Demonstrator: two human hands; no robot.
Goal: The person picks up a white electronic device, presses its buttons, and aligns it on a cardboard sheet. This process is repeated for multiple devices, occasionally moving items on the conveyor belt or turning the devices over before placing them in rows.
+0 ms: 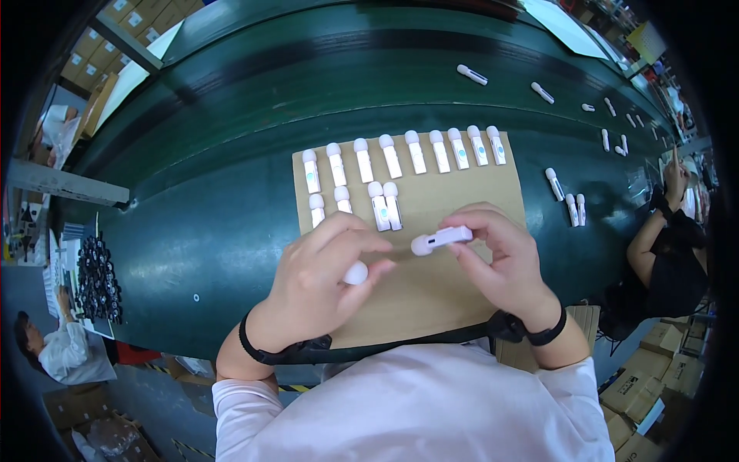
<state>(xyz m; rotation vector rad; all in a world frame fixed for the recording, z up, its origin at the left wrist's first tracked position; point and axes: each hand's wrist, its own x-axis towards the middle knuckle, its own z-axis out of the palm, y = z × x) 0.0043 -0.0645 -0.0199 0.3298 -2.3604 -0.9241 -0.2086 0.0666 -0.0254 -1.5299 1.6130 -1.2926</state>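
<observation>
My right hand (504, 258) pinches a small white handheld device (446, 238) by its body. It is held sideways above the brown sheet, its rounded head pointing left and a small dark mark on its side. My left hand (327, 269) is curled around something with a white round end (356, 272); the rest is hidden in the palm. Its thumb and forefinger are apart, near the head of the other device. Beyond my hands, similar devices (388, 158) lie in a long row on the brown cardboard sheet (439, 300). A shorter row (379, 209) lies nearer, partly behind my left hand.
The green worktable (200, 254) has more white devices (554, 185) scattered at the right. A pile of black parts (98, 281) sits at the far left beside a seated person (73, 350). Another person's arm (647, 239) reaches in at the right. Cardboard boxes (639, 385) stand below right.
</observation>
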